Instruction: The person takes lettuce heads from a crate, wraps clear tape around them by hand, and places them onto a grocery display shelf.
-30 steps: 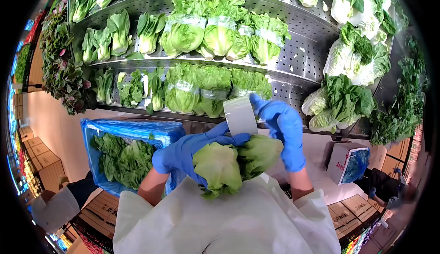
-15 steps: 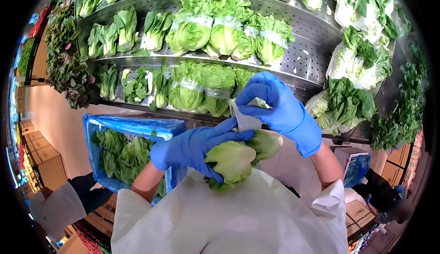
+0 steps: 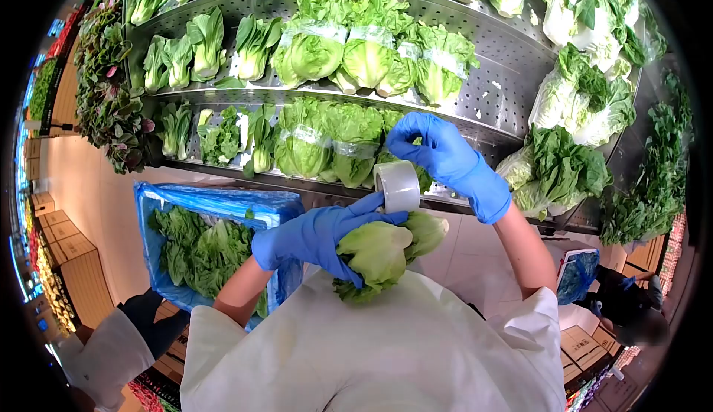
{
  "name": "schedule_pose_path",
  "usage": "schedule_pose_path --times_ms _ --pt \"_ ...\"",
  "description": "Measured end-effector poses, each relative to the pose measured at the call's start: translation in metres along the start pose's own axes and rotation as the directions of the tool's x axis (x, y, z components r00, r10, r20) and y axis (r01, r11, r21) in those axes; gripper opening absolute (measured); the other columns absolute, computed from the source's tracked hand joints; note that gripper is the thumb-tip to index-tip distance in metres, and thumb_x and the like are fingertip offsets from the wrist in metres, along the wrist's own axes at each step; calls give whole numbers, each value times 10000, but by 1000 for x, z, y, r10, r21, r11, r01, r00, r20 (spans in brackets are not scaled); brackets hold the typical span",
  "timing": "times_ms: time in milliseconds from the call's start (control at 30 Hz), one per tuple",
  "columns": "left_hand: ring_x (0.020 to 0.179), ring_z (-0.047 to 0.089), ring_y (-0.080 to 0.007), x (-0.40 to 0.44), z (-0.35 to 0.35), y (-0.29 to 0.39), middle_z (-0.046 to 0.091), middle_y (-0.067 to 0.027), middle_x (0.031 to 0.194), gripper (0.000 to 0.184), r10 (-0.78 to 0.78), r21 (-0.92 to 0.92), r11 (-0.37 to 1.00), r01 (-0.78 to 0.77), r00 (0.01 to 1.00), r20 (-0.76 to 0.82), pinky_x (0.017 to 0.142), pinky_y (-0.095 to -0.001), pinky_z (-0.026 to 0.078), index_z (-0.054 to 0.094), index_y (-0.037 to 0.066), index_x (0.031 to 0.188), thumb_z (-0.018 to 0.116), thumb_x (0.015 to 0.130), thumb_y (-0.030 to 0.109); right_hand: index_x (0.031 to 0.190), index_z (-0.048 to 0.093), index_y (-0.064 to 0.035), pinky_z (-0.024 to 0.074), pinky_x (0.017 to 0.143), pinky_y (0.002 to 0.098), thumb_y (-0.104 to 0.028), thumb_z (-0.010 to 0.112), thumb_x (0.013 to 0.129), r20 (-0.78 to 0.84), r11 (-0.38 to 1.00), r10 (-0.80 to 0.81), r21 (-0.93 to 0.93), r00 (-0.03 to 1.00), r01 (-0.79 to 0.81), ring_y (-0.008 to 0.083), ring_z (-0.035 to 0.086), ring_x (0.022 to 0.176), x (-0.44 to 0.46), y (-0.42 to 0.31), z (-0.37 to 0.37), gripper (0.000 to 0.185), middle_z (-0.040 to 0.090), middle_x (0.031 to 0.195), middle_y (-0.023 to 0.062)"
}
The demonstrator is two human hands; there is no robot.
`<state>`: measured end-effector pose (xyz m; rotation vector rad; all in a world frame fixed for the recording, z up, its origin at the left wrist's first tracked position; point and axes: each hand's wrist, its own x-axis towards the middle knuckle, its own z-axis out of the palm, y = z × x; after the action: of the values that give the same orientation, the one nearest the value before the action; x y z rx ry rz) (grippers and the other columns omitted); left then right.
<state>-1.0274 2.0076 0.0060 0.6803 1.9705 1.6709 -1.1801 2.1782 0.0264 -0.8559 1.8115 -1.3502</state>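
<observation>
In front of my apron, my left hand [image 3: 316,237], in a blue glove, is closed around pale green lettuce [image 3: 376,248]. A roll of clear tape [image 3: 399,186] stands at the same hand's outstretched fingertips, just above the lettuce. My right hand [image 3: 445,156], also gloved in blue, is up and right of the roll. Its thumb and forefinger are pinched together; whether a strip of tape runs between them cannot be made out. Behind the roll, lettuces wrapped with clear bands [image 3: 353,148] line the lower shelf.
A blue-lined crate [image 3: 215,193] of loose lettuce stands at left. Metal shelves [image 3: 490,78] ahead hold bok choy [image 3: 206,44] and napa cabbages [image 3: 561,100]. One person [image 3: 111,345] is at lower left, another [image 3: 631,300] at lower right beside cartons [image 3: 583,345].
My right hand has risen slightly from the tape roll, opening a gap between them. The roll now shows its side more fully. My left hand has barely shifted with the lettuce.
</observation>
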Motion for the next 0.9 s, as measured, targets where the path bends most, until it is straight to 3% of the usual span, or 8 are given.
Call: schedule_pose_path --times_ms 133,233,300,400,533,700,833,900 --pt "1021 509 -256 -1 -2 -3 232 -132 1389 857 9 62 998 -6 999 -53 828 -318 432 315 118 1327 737 609 322 854 581 -14 428 741 249 -8 590 765 2 981 -86 -176 996 85 133 538 817 -12 -11 12 90 569 845 43" --pt "1058 495 -253 2 -8 12 229 -139 1387 868 -30 84 996 32 999 -26 847 -322 426 303 114 1331 740 612 329 809 577 -35 428 727 267 -24 630 723 -124 958 -169 -252 978 134 159 541 780 -14 8 23 102 569 817 37" --pt "1076 487 -250 5 -5 9 222 -139 1391 876 -15 114 993 17 1000 -23 851 -322 424 295 116 1335 741 613 334 802 595 -65 452 635 348 -137 666 660 -97 865 -326 -432 941 255 282 531 740 -10 13 22 173 523 756 78" --pt "1102 476 -246 4 2 0 209 -134 1400 884 -17 122 992 20 1000 -26 861 -321 420 293 118 1337 744 610 341 758 575 -59 442 614 365 -122 638 671 -3 784 -385 -528 923 326 287 521 703 -9 12 20 124 525 744 87" --pt "1104 477 -241 4 3 -4 198 -115 1411 866 -79 7 997 79 997 -25 874 -318 413 319 118 1326 746 607 344 761 541 -28 429 622 324 -19 607 672 -18 832 -306 -492 952 258 249 512 696 -10 20 17 111 535 737 98" --pt "1104 475 -222 6 2 -7 222 -102 1400 859 -67 -62 996 66 998 -10 890 -308 401 343 100 1312 765 592 302 854 567 -5 433 675 263 12 567 766 -72 998 -58 -39 996 56 147 534 728 0 28 9 90 555 781 58" --pt "1139 438 -202 7 1 -6 242 -109 1383 872 -91 -223 972 76 994 -56 925 -294 368 347 70 1306 785 579 270 892 574 -2 435 711 251 -44 545 819 -78 980 -25 194 997 40 119 527 774 3 40 5 89 559 825 28" --pt "1155 414 -196 7 -1 -1 236 -109 1384 870 -71 -205 977 51 993 -92 943 -292 347 346 61 1305 786 582 266 903 571 -2 440 739 255 -114 539 836 -278 869 162 494 947 -4 126 537 799 -6 33 -3 134 563 843 36"
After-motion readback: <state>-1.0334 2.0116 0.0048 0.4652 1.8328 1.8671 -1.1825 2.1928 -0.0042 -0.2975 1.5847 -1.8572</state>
